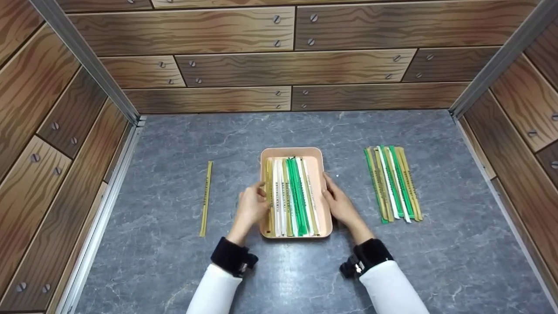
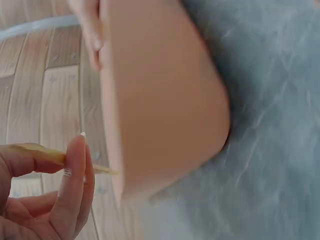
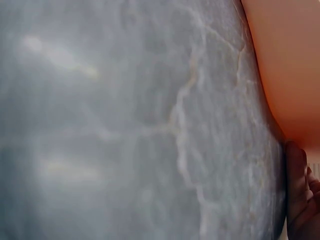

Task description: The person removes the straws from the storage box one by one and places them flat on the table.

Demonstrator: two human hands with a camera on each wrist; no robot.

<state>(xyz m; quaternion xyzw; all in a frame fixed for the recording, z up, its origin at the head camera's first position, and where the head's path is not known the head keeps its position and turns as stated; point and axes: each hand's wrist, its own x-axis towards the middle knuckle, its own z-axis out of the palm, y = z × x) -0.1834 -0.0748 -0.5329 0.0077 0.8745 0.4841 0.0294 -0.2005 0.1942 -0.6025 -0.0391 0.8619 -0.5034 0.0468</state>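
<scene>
A peach tray (image 1: 293, 152) holds a side-by-side row of thin stick-shaped packets (image 1: 301, 196) in gold, white and green, with dark print. At the tray's left edge is my left hand (image 1: 253, 203). In the left wrist view its thumb and fingers pinch a slim gold stick-shaped packet (image 2: 102, 169) near the tray's rim. My right hand (image 1: 342, 207) touches the right side of the tray, its fingers fairly straight along the wall. Only part of that hand shows at the lower right edge of the right wrist view.
Left of the tray lies a single gold packet (image 1: 206, 198) on the grey marbled table (image 1: 174, 266). To the right is a group of gold, white and green packets (image 1: 394, 183), side by side. Wood-patterned panels (image 1: 235, 69) enclose the back and both sides.
</scene>
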